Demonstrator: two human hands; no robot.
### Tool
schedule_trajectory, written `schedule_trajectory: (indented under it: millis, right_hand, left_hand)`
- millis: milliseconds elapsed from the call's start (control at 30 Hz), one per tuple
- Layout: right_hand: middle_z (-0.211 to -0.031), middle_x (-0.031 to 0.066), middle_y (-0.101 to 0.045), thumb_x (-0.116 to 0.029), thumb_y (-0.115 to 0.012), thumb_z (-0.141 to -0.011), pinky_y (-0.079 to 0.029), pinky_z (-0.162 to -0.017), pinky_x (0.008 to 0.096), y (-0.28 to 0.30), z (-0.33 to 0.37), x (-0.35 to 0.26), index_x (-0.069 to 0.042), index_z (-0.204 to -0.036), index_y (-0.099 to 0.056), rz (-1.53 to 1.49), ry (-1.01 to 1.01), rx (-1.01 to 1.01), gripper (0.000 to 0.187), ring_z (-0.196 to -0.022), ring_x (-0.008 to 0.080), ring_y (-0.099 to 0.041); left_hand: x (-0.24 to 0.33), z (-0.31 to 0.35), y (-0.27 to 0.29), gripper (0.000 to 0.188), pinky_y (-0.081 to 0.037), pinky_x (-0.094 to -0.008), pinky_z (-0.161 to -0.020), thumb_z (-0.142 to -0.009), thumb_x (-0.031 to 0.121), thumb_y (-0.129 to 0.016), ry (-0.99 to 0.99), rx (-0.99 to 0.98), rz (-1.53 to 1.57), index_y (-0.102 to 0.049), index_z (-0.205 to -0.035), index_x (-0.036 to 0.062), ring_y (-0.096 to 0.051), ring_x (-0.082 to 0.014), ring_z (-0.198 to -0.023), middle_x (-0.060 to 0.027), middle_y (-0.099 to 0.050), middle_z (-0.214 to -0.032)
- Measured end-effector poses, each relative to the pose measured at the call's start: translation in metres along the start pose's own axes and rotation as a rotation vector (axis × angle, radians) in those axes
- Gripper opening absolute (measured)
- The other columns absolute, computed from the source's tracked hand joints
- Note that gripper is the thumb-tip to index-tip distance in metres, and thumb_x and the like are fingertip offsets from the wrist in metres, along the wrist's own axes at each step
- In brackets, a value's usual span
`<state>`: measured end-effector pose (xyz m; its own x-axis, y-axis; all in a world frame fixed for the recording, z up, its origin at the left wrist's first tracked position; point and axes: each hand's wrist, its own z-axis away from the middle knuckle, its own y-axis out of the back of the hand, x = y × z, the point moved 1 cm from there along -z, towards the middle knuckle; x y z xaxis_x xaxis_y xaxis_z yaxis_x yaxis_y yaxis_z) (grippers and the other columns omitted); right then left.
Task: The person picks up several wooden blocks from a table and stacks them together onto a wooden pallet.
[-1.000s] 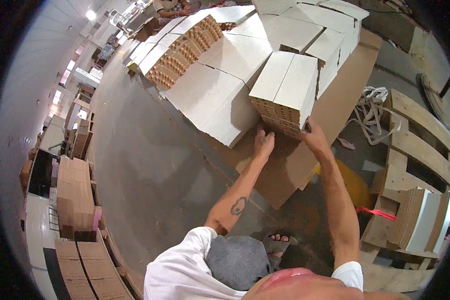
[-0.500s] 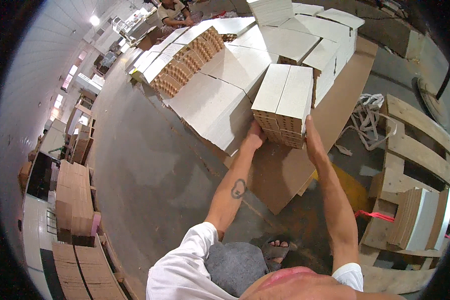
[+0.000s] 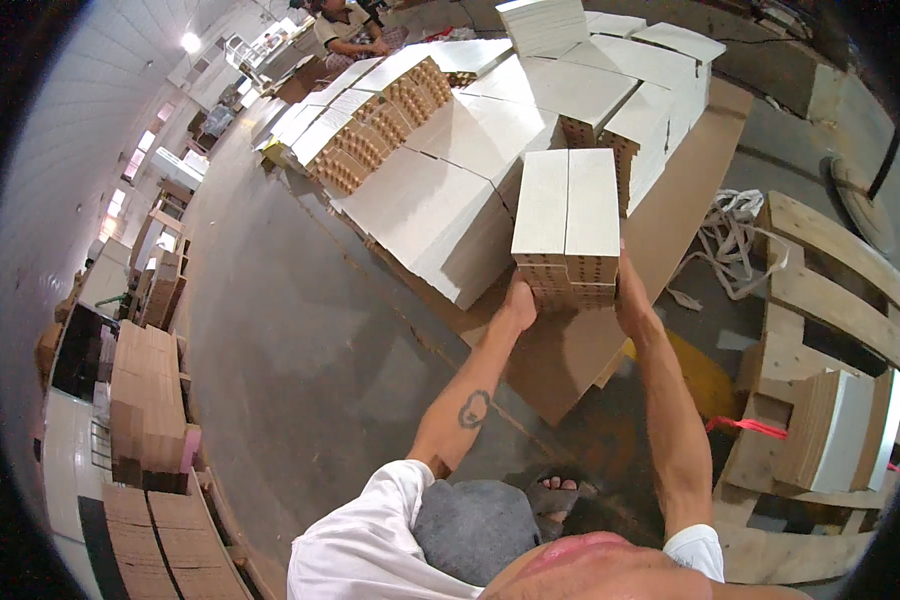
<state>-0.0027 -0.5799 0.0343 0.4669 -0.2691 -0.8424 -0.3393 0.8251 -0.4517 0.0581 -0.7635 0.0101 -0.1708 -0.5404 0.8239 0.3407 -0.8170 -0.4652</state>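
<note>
I hold a stack of flat white cardboard pieces (image 3: 567,215) with brown corrugated edges out in front of me, lifted off the floor. My left hand (image 3: 518,303) grips its near left corner from below. My right hand (image 3: 632,298) presses against its near right side. Beyond the stack lie several rows of similar white cardboard stacks (image 3: 440,195) on a large brown cardboard sheet (image 3: 580,350).
Wooden pallets (image 3: 830,290) stand at my right, with a smaller cardboard bundle (image 3: 842,430) and white strapping (image 3: 725,225) on the floor. Brown cardboard piles (image 3: 145,400) line the left wall. Another person (image 3: 345,25) sits at the far end. Grey concrete floor (image 3: 300,360) lies to my left.
Both hands have raised the stack higher and slightly away from me; my view has tilted with it.
</note>
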Motion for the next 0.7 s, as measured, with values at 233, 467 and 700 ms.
schedule_trajectory:
  millis: [233,467,700]
  right_hand:
    - [-0.152,0.0144,-0.027,-0.065,-0.034,-0.093,-0.024,-0.111,0.0415,0.005,0.02,-0.005,-0.004,-0.148,-0.025,0.114,-0.02,-0.142,0.083,-0.138,0.0272,-0.027]
    - [-0.152,0.0125,-0.026,-0.064,-0.032,-0.095,-0.027,-0.11,0.0361,0.001,0.012,-0.025,-0.005,-0.15,-0.021,0.06,-0.053,-0.149,0.081,-0.136,0.0242,-0.029]
    - [-0.149,0.0183,-0.031,-0.067,-0.03,-0.093,-0.026,-0.111,0.0376,-0.007,-0.001,-0.02,0.0,-0.146,-0.03,0.156,0.092,-0.085,0.085,-0.135,0.0294,-0.032]
  left_hand:
    - [-0.014,0.041,0.005,0.044,-0.038,-0.0414,-0.104,-0.1,0.039,-0.036,-0.168,0.111,-0.121,-0.049,-0.13,0.01,-0.046,-0.0243,-0.123,-0.0046,-0.049,-0.135]
    - [0.017,0.017,-0.006,0.051,-0.044,-0.0404,-0.097,-0.098,0.042,-0.043,0.081,0.093,0.329,-0.044,-0.138,0.0107,-0.05,-0.023,-0.12,-0.0047,-0.05,-0.136]
    - [0.015,0.005,-0.016,0.052,-0.048,-0.0379,-0.092,-0.098,0.039,-0.046,-0.162,-0.148,0.2,-0.044,-0.137,0.0061,-0.053,-0.0205,-0.116,-0.0077,-0.053,-0.132]
